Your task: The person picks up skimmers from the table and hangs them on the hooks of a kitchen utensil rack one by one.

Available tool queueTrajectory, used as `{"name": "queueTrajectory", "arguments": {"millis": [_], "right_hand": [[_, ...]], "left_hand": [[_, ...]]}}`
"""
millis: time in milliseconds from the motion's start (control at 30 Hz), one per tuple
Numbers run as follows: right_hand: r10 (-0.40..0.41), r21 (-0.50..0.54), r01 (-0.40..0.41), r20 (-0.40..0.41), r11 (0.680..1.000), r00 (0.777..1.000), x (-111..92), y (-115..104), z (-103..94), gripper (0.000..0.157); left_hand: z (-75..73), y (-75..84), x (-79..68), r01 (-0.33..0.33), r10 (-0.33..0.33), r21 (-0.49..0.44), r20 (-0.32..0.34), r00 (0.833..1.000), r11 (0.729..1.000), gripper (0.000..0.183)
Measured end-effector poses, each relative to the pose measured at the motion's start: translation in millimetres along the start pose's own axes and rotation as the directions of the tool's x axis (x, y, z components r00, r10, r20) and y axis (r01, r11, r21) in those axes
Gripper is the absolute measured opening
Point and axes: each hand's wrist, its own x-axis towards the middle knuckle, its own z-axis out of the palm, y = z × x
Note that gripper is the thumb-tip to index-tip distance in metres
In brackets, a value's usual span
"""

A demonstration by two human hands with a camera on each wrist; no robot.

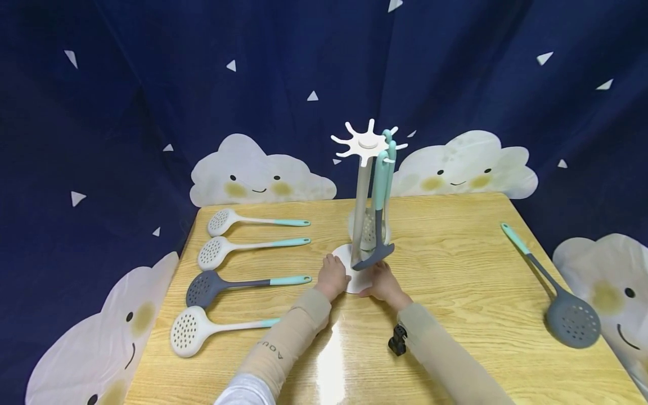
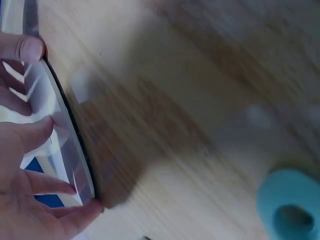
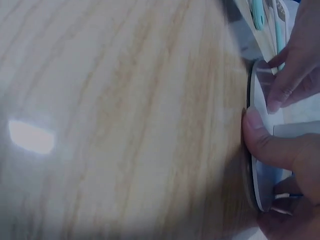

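A white utensil stand (image 1: 360,214) with a spoked, hooked top stands mid-table. My left hand (image 1: 332,277) grips the left rim of its round base (image 2: 60,107), fingers spread along the edge. On the right side of that base, my right hand (image 1: 386,283) holds the rim, its thumb (image 3: 255,120) over the edge. A grey-headed turner (image 1: 378,225) with a teal handle hangs at the stand's front right. Behind it hang other teal-handled utensils, one with a white perforated head (image 1: 368,228); they partly hide one another.
At left lie a small white skimmer (image 1: 220,222), another white skimmer (image 1: 212,253), a grey skimmer (image 1: 202,288) and a larger white skimmer (image 1: 186,332), handles pointing right. A big grey skimmer (image 1: 572,319) lies near the right edge of the wooden table (image 1: 455,242). A dark curtain (image 1: 283,67) hangs behind.
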Motion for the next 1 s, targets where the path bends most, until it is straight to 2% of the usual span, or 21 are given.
{"name": "queueTrajectory", "arguments": {"millis": [167,267,433,533,633,800,1000], "right_hand": [[0.014,0.042,-0.016,0.046,0.999,0.999,2,2,-4.6,0.101],[0.018,0.077,-0.024,0.079,0.997,0.997,4,4,-7.8,0.097],[0.035,0.135,-0.054,0.136,0.989,0.990,9,10,-10.9,0.097],[0.072,0.165,-0.103,0.186,0.981,0.980,13,14,-11.7,0.099],[0.103,0.184,-0.147,0.230,0.972,0.968,16,17,-12.8,0.102],[0.113,0.157,-0.162,0.283,0.974,0.952,19,19,-16.1,0.106],[0.101,0.195,-0.165,0.301,0.967,0.948,21,18,-19.7,0.109]], "left_hand": [[0.5,6.1,-3.9,0.018,-0.017,0.039,-0.047,0.999,0.999,0.061],[2.7,9.0,-5.4,0.024,-0.016,0.140,-0.059,0.998,0.990,0.064],[9.2,13.6,-6.0,0.023,0.008,0.325,-0.093,0.996,0.946,0.064],[11.2,17.1,-6.8,0.043,-0.001,0.357,-0.119,0.993,0.933,0.063],[10.7,20.4,-7.9,0.061,-0.021,0.374,-0.111,0.994,0.926,0.062],[8.9,23.3,-10.5,0.075,-0.032,0.409,-0.111,0.993,0.910,0.061],[8.8,25.7,-11.7,0.090,-0.042,0.421,-0.122,0.992,0.903,0.059]]}}
